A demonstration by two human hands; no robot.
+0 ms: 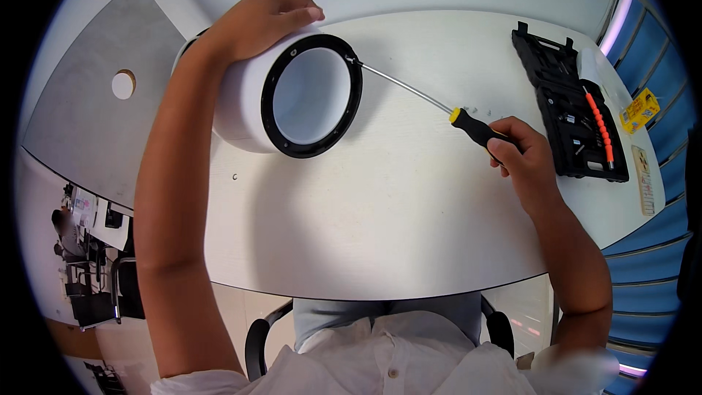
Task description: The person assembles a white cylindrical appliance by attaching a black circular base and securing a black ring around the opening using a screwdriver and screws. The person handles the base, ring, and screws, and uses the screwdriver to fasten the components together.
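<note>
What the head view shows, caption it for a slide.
Left grip on white drum, right grip holding screwdriver to its black rim.

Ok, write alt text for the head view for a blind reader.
The right hand holds a black-and-yellow screwdriver, its tip at the black rim of a round white housing on which the left hand rests. At right on the white table lies an open black tool case.

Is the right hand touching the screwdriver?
Touching. The head view shows the right hand gripping the screwdriver by its handle, thumb and fingers closed on it.
</note>
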